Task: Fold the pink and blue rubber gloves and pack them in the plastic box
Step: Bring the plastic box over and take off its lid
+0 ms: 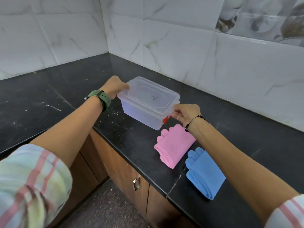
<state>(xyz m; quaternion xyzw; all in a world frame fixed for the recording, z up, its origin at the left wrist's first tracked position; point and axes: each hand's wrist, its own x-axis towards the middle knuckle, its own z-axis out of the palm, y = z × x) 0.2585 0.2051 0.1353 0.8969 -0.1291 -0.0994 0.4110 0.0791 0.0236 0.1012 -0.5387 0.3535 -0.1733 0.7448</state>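
A clear plastic box point(141, 115) with its lid point(148, 94) on stands on the black counter. My left hand point(115, 87) grips the lid's far left end. My right hand point(186, 113) pinches the lid's near right end, just above a red latch point(166, 119). The folded pink gloves point(174, 145) lie on the counter right in front of the box, partly under my right wrist. Closer to me, beside the pink ones, are the folded blue gloves point(204, 173). The inside of the box is hazy through the plastic; I see nothing in it.
The black stone counter point(65, 89) runs into a corner between two white tiled walls point(181, 38). Its front edge drops to wooden cabinets with a metal handle point(136, 183). A speckled floor point(107, 209) lies below.
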